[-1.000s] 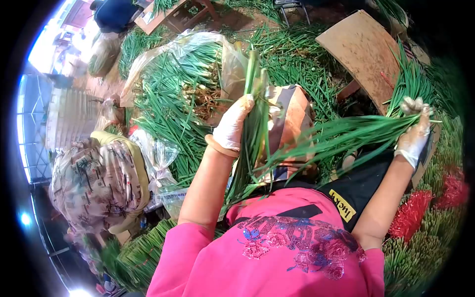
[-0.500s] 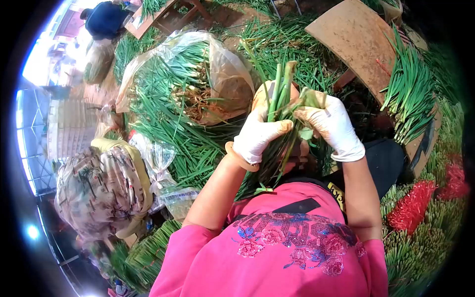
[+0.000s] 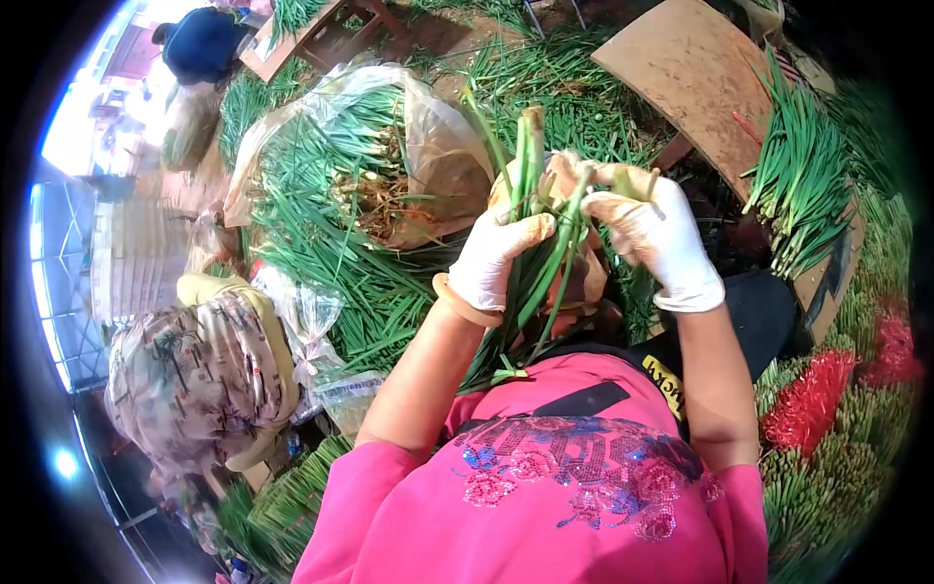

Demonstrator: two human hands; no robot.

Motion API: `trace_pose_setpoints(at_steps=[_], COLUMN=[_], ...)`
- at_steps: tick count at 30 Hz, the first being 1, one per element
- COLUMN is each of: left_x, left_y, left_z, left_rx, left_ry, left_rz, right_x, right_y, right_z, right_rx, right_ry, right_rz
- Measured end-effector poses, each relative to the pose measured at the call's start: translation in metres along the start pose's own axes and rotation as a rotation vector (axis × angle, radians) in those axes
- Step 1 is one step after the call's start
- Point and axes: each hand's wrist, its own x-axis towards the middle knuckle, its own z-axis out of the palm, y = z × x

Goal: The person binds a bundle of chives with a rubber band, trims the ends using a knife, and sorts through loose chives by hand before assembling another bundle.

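Observation:
My left hand [image 3: 498, 248], in a white glove with brown-stained fingers, is closed around a few green garlic stalks [image 3: 530, 156]. Their thick ends point up and their leaves hang towards my lap. Close by on the right, my right hand [image 3: 657, 234], gloved the same way, has its fingers bent in a pinch at a thin stalk [image 3: 574, 219] beside the bunch. Its fingertips partly overlap the stalk tops, so the exact grip is hard to see. Beyond my hands a clear plastic bag [image 3: 452, 161] holds more green garlic with roots showing.
A brown board [image 3: 681, 68] stands at the upper right, with a bundle of greens [image 3: 803, 175] at its edge. Red ties [image 3: 808, 404] lie on stacked bundles at right. A person in a patterned top [image 3: 199, 380] is at left. Loose greens [image 3: 555, 73] cover the floor ahead.
My right hand has shifted slightly right and turned, its fingers now bent higher. The stalks in my left hand are more spread, and a leafy piece between the hands is no longer visible.

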Motion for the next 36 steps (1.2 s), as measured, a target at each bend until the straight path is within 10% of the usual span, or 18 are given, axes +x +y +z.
trace_pose_setpoints(at_steps=[4, 10, 22, 36], left_x=[0.004, -0.018, -0.013, 0.003], left_y=[-0.003, 0.028, -0.005, -0.017], left_z=[-0.010, -0.066, -0.010, -0.012], left_rx=[0.048, 0.008, 0.064, 0.095], left_ry=[0.267, 0.209, -0.025, 0.115], left_rz=[0.165, 0.180, 0.063, 0.067], right_x=[0.003, 0.001, 0.000, 0.002], right_y=[0.001, -0.013, -0.017, 0.011], right_z=[0.011, -0.159, 0.012, 0.009], right_rx=[0.247, 0.167, 0.007, -0.086], right_ry=[0.199, 0.734, 0.030, -0.049], right_rz=[0.128, -0.503, -0.023, -0.026])
